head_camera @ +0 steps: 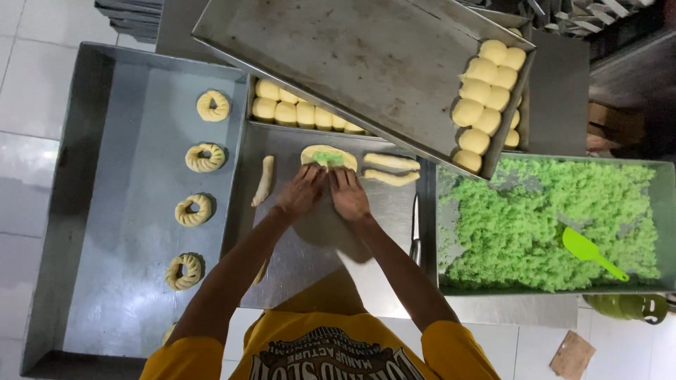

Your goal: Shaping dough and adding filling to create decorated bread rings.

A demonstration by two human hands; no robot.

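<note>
From the head camera, both hands are working at one flattened dough piece [328,156] lying on the steel surface [394,211], just ahead of the person. The left hand [301,191] and right hand [348,195] are lying side by side, their fingers [315,176] pressing together down onto the dough's near edge, where green filling is showing. The dough is looking soft, light and probably tacky, likely to stretch or tear; lifting it by the edges with flat fingers would seem safest.

Three rolled dough sticks are lying nearby: one to the left [264,180], two to the right [391,169]. Four twisted dough rings [205,157] are sitting in a row in the left tray [84,211]. A bin of green crumbly filling [535,218] is holding one green scraper [590,251]. Dough balls are filling the tilted upper tray [352,63] at its far end.
</note>
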